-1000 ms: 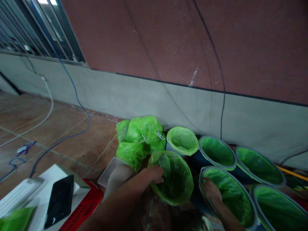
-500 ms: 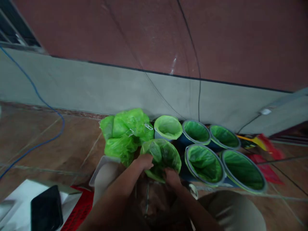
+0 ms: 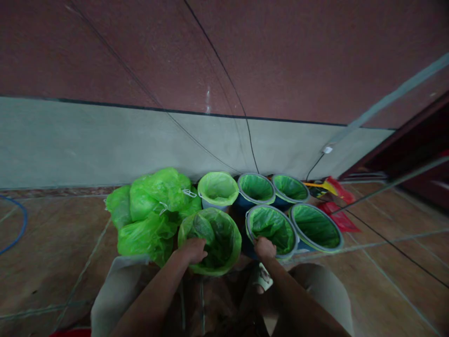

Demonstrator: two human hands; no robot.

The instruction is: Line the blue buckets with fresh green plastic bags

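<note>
A bin lined with a green plastic bag [image 3: 229,260] stands between my knees, the bag folded out over its rim. My left hand [image 3: 194,251] is closed over the near left edge of this liner, its fingers curled inward. My right hand [image 3: 265,248] grips the near left rim of the neighbouring trash bin [image 3: 293,255], a blue one with a grey ring over its green liner. The fingertips of both hands are partly hidden.
Several more lined bins [image 3: 257,202] stand in two rows by the wall. Bulging green bags [image 3: 157,189] lie at left. A yellow-handled brush [image 3: 328,186] and a red dustpan [image 3: 340,217] are at right. Black cable [image 3: 396,250] and blue hose [image 3: 23,220] cross the floor.
My right hand has left the near bin and moved right onto the neighbouring bin's rim. My left hand stays at the near bin. The view has swung right.
</note>
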